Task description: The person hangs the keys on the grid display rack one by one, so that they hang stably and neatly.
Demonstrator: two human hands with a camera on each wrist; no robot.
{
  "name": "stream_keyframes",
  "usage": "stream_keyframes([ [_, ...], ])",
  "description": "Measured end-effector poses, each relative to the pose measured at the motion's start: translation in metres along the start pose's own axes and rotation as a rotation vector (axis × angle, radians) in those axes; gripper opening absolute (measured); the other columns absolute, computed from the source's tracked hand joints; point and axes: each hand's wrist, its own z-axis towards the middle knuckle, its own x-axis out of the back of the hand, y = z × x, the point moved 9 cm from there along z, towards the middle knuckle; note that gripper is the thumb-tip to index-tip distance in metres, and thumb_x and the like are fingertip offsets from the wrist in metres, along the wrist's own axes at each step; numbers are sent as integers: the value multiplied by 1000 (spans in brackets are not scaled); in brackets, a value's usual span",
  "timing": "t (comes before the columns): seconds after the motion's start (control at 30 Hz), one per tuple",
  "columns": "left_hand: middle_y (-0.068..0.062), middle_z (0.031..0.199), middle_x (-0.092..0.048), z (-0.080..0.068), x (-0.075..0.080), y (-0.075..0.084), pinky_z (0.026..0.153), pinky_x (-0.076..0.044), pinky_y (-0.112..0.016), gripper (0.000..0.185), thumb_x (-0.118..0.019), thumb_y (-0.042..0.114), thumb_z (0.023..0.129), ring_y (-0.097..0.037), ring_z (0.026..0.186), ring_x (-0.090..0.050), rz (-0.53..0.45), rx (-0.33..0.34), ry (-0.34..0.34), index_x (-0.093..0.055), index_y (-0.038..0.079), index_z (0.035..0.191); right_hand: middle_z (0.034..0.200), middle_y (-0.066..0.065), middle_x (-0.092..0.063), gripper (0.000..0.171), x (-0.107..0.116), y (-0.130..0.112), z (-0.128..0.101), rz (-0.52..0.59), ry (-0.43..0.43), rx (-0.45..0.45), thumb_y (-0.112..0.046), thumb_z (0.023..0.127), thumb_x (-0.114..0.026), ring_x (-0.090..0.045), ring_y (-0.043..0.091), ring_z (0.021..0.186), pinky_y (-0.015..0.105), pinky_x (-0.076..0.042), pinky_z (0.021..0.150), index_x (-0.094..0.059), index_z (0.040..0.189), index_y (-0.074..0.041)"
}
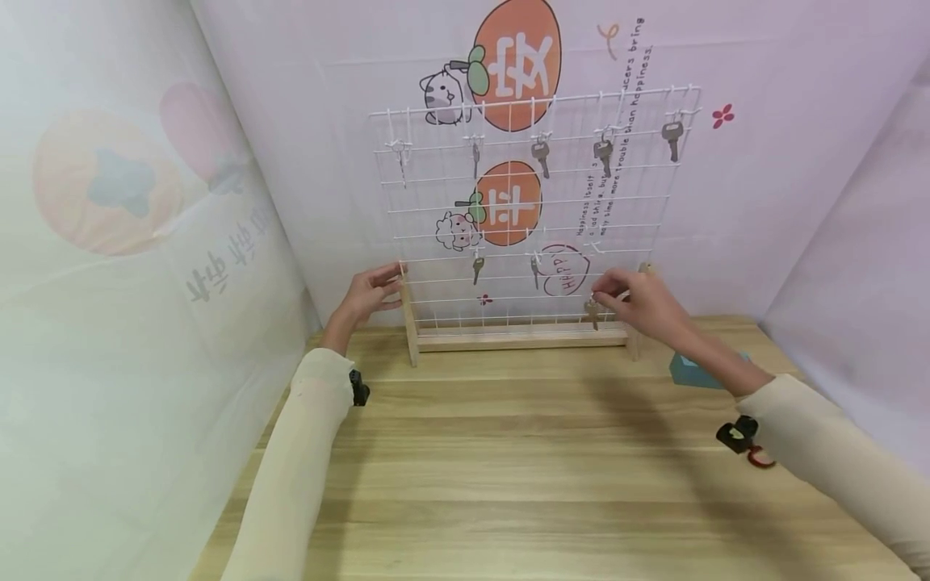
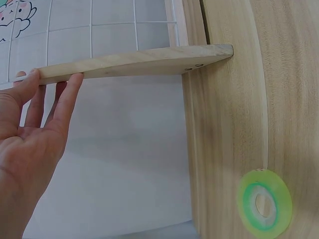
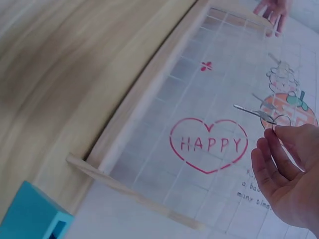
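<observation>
A white wire grid rack (image 1: pixel 519 340) on a wooden stand is at the back of the table, with keys hung on its hooks. My left hand (image 1: pixel 385 286) rests straight fingers against the rack's left wooden post (image 2: pixel 134 62); the same hand (image 2: pixel 50 84) shows flat in the left wrist view. My right hand (image 1: pixel 603 292) is low on the rack's right side and pinches a key (image 1: pixel 593 311) that hangs below its fingers. In the right wrist view the key (image 3: pixel 254 112) sticks out from that hand (image 3: pixel 271 134) in front of the grid.
Several keys hang along the top row (image 1: pixel 603 152) and two lower down (image 1: pixel 477 266). A teal box (image 1: pixel 686 371) sits right of the rack's base. A green tape roll (image 2: pixel 264 206) lies on the wooden table (image 1: pixel 508 468). Printed backdrop walls close in on three sides.
</observation>
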Motion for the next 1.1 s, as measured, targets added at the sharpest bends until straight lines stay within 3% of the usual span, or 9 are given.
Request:
stream_keyframes([
  [0.13,-12,164,-40,3,2,-4,113,-45,-56,51,-54,0,107,-33,149,-39,0,-5,-3,-46,7,156,93,13,-77,8,9,2,4,-23,11,-21,1,96,-72,-74,28,84,42,-65,72,-72,104,0],
  [0.27,-11,164,-40,7,4,-9,112,-47,-54,51,-54,2,107,-33,148,-41,3,-20,5,-45,8,157,94,14,-77,8,18,5,8,-43,33,-45,-1,97,-72,-74,28,85,45,-65,73,-72,105,-1],
  [0.43,-10,163,-42,10,6,-13,110,-49,-51,50,-55,4,108,-33,146,-44,17,-30,14,-47,10,156,93,15,-78,8,29,11,14,-76,65,-72,-5,97,-73,-75,31,84,29,-62,66,-73,105,-3],
  [0.6,-10,162,-43,11,6,-13,108,-52,-50,49,-55,3,108,-33,145,-46,29,-32,19,-47,10,156,93,18,-78,10,40,16,22,-88,100,-87,-5,97,-73,-76,36,84,11,-48,61,-73,106,-1],
  [0.9,-10,162,-43,10,7,-15,107,-53,-49,50,-54,4,108,-32,145,-45,31,-34,13,-47,9,156,93,20,-77,9,46,27,35,-73,143,-123,-6,97,-73,-76,37,85,6,-41,60,-74,105,-1],
  [1.1,-10,163,-43,12,6,-14,107,-53,-48,50,-54,5,108,-32,146,-45,45,-50,6,-46,9,157,94,21,-77,11,43,30,40,-78,137,-135,-7,97,-73,-75,37,85,9,-42,58,-73,106,0],
])
